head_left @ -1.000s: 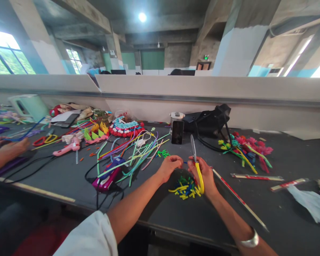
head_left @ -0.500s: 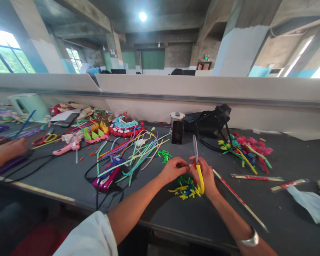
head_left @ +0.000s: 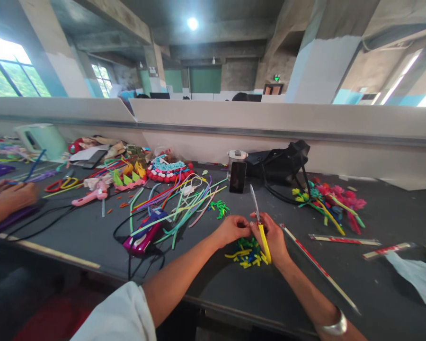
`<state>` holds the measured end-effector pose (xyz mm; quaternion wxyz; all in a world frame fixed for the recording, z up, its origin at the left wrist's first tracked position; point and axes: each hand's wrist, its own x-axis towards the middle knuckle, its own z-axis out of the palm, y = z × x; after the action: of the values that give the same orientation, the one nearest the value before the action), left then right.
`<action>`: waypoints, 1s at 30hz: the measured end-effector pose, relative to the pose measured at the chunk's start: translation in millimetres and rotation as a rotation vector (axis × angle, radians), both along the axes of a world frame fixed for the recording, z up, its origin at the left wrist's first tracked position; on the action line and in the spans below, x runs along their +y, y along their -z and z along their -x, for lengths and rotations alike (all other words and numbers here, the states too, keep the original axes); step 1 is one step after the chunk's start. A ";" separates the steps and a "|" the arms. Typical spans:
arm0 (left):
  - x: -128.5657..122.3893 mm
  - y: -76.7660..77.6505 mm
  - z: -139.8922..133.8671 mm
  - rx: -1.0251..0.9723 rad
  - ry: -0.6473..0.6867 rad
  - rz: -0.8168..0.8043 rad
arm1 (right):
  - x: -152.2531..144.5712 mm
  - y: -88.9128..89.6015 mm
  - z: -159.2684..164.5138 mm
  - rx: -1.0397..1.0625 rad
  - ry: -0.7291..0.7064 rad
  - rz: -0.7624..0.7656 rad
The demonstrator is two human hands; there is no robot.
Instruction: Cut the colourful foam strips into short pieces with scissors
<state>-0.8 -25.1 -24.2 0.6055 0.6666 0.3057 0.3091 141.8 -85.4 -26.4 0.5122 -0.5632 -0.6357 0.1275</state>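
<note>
In my right hand (head_left: 274,237) is a pair of scissors (head_left: 264,244) with yellow handles, its blades pointing up and away from me. My left hand (head_left: 232,231) is closed in a pinch, its fingertips meeting those of my right hand. Whatever lies between the fingertips is too small to make out. Just below both hands is a pile of short yellow, green and blue fuzzy stem pieces (head_left: 246,255). A smaller heap of green pieces (head_left: 219,208) sits beyond my left hand.
Long pipe cleaners (head_left: 195,203) and a magenta device (head_left: 142,241) with black cords lie to the left. A phone (head_left: 237,177) stands upright ahead, beside a black bag (head_left: 284,163). Fuzzy flowers (head_left: 335,196) lie right. A co-worker's hands (head_left: 14,199) are at far left.
The scissors in my right hand have tilted, their blade tips swinging left and slightly down. Both hands stay together over the pile, and the view has shifted slightly.
</note>
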 end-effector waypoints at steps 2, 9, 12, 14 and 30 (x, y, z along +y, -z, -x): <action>-1.3 -2.3 0.3 -0.013 -0.003 0.033 | -0.9 -2.2 1.8 -0.004 0.000 0.001; 5.2 -17.1 4.8 -0.396 -0.175 0.208 | -3.7 -8.4 4.6 -0.008 0.132 0.014; 8.6 -23.8 7.3 -0.597 -0.259 0.263 | -3.9 -5.6 5.2 -0.113 0.136 0.066; 10.0 -26.4 8.4 -0.668 -0.285 0.274 | -4.0 -2.0 6.8 -0.217 0.150 0.102; 12.3 -24.6 8.8 -0.654 -0.332 0.265 | -6.4 4.4 9.4 -0.532 0.228 0.153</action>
<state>-9.7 -12.8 0.3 0.6936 0.3904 0.2374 0.5569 132.4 -91.8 -30.8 0.2949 -0.6815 -0.6689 -0.0353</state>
